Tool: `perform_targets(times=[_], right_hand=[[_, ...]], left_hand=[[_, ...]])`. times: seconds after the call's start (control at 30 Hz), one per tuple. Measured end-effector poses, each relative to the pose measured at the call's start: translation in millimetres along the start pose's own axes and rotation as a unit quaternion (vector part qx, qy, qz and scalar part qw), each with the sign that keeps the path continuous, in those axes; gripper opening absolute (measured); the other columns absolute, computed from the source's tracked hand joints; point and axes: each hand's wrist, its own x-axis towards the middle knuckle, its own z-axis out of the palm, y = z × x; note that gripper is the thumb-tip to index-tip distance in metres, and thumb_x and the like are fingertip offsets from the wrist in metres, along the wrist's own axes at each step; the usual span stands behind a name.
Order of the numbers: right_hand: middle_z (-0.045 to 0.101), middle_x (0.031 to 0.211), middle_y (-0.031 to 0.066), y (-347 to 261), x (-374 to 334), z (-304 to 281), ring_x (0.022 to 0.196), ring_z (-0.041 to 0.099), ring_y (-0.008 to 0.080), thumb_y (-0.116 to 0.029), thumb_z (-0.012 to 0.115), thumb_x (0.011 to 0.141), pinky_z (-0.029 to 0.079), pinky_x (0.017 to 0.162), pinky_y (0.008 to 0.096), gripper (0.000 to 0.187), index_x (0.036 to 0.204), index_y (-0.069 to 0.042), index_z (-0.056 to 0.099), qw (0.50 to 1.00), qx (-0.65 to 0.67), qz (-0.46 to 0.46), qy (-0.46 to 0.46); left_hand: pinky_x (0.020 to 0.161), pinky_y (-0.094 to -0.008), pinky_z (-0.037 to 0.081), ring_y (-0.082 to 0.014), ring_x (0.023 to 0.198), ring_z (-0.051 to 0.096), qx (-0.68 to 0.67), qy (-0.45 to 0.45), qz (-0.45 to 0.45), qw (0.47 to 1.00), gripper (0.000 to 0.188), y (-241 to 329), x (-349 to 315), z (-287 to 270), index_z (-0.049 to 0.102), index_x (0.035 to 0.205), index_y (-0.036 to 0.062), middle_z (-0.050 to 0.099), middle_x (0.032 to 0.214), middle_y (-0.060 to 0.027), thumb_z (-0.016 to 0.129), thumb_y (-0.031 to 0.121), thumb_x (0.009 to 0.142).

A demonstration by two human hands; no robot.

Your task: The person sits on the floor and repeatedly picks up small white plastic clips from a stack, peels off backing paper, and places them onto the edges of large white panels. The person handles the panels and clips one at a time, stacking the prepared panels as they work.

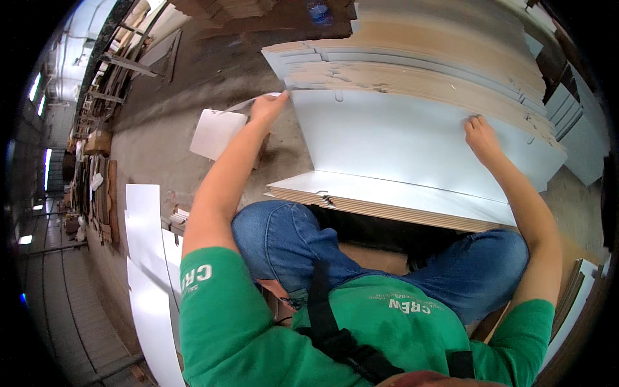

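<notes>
A large white panel (393, 138) leans on its edge in front of me, at the front of a thick row of similar boards (412, 74) with tan edges. By its upper left corner, the fingers of my left hand (265, 109) are closed on a pale strip (242, 105). This strip curves back toward a white square-faced block (218, 133) on the floor. Farther right, my right hand (482, 137) rests against the panel near its top edge, fingers curled in. What those fingertips hold, if anything, is hidden. Closer to my knees lies a flat stack of white panels (387, 187).
Long white boards (145, 258) stand at my left. More panels lean at the far right (574, 122), and others are by my right elbow (570, 316). A rack (122, 61) with stored sheets runs along the left side. Something blue (319, 13) lies beyond the boards.
</notes>
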Motion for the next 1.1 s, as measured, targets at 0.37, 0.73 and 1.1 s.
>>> perform_targets(times=[0.37,0.73,1.1], right_hand=[[0.054,0.072,0.0077,23,-2,-34,0.062,0.051,0.0210,-0.005,0.058,0.075,0.045,0.056,0.0299,0.013,0.083,-0.005,0.048,0.958,0.212,0.189,-0.034],[0.056,0.074,0.0090,19,11,-75,0.064,0.055,0.0196,-0.001,0.055,0.073,0.046,0.056,0.0290,0.017,0.088,-0.002,0.048,0.898,0.347,0.247,-0.106],[0.056,0.088,0.0154,28,-19,-23,0.089,0.054,0.0307,-0.009,0.055,0.078,0.047,0.070,0.0409,0.017,0.091,-0.006,0.046,0.994,0.039,0.099,0.018]], left_hand=[[0.066,-0.0387,0.047,-0.0248,0.077,0.060,-0.258,-0.082,-0.113,0.956,0.030,13,-12,9,0.065,0.091,0.0023,0.064,0.087,-0.0116,0.067,0.022,0.069],[0.091,-0.0553,0.031,-0.0326,0.121,0.034,0.015,-0.259,-0.040,0.965,0.087,56,-41,-12,0.035,0.130,-0.0016,0.036,0.131,-0.0197,0.069,0.044,0.064],[0.094,-0.0402,0.037,-0.0328,0.116,0.043,-0.079,-0.122,-0.092,0.985,0.112,60,-49,57,0.033,0.124,-0.0137,0.041,0.126,-0.0248,0.070,0.065,0.053]])
